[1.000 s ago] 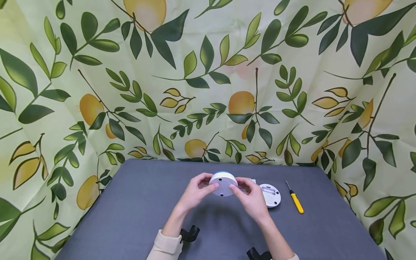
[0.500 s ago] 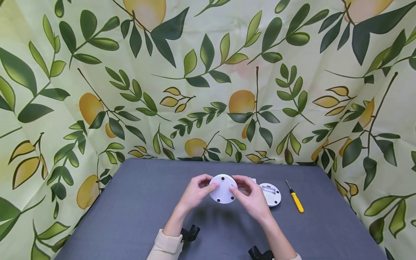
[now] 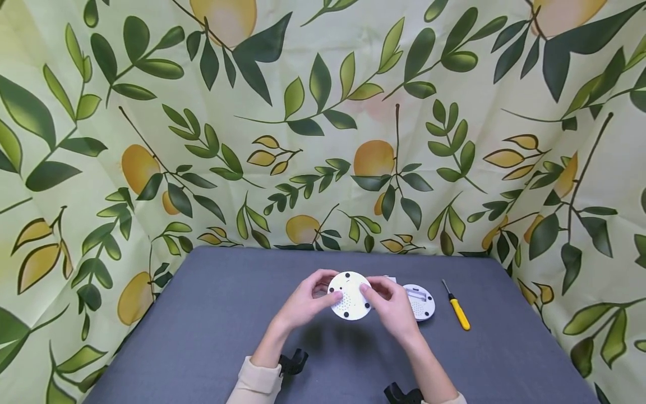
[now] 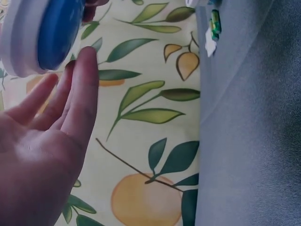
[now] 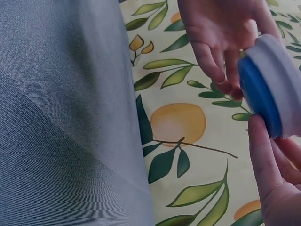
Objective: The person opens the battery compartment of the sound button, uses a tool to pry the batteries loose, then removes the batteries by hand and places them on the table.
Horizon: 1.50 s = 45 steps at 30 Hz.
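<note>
Both hands hold a round white device (image 3: 349,308) above the table, its flat side with small holes and black dots facing the head camera. My left hand (image 3: 303,303) grips its left edge, thumb pressed on that flat face. On the opposite edge, my right hand (image 3: 393,308) pinches it likewise, fingers behind. Both wrist views show the device's other side as a blue dome (image 4: 60,33). A second round white device (image 3: 423,303) with an open rectangular recess lies on the table just right of my right hand.
A screwdriver (image 3: 458,310) with a yellow handle lies at the right on the grey table (image 3: 227,314). Green batteries (image 4: 215,24) and a small white piece (image 4: 210,44) rest on the tabletop. Leaf-and-fruit patterned cloth (image 3: 323,168) hangs behind and at the sides.
The device has tipped so its flat, holed side faces the head camera, where its white rim and a blue edge showed before. Its dots have also turned round. Both hands keep their grip.
</note>
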Available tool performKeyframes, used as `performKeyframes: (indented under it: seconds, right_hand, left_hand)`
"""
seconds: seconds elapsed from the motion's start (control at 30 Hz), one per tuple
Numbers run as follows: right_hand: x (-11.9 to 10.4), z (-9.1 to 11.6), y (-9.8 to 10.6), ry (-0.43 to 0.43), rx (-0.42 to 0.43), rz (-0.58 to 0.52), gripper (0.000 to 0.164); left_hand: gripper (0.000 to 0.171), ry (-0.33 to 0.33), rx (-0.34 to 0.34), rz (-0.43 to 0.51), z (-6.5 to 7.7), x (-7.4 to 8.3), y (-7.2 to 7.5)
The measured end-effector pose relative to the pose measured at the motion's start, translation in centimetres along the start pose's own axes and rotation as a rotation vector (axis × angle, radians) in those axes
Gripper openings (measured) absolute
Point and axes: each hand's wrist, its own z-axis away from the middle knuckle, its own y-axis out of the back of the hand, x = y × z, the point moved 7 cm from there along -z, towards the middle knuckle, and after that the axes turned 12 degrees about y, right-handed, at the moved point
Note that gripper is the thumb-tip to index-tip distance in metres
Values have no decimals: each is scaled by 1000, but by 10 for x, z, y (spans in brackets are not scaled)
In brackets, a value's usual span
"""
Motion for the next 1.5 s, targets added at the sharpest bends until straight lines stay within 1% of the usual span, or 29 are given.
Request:
performKeyframes:
  seconds: [0.13,0.23,0.33,0.43,0.7,0.87,0.93,1.07,1.23,1.37,1.5]
  right_hand:
    - [7,-1,-1,-67,7,-21,26]
    - [11,-1,-2,-114,2,-40,27]
    - [13,-1,-4,-134,-20,-51,27]
    - [13,-1,-7,-141,-46,-59,27]
    - [13,1,-8,-157,-50,-56,26]
    - [10,1,-7,-149,-51,-23,25]
    - [8,1,-7,-140,-56,-5,26]
    - [3,1,-6,-104,-45,18,27]
    - [-3,1,-3,-39,21,88,22]
    - [-8,2,-5,10,60,130,20]
    - [-10,2,-6,53,83,196,20]
  left_hand:
    - [71,-45,-89,-24,2,2,-6]
    - [87,-45,-136,-58,4,2,-11]
    - [94,-23,-161,-80,4,1,-15]
    - [94,-5,-168,-81,5,-1,-18]
    - [96,23,-164,-76,4,-3,-24]
    - [90,31,-137,-71,3,-3,-24]
    - [88,24,-122,-77,3,-3,-24]
    - [89,6,-94,-65,2,-4,-23]
    - [93,-3,-64,-34,0,-5,-22]
    - [93,-6,-57,-5,-1,-6,-24]
    - [93,-5,-59,-6,-1,-8,-27]
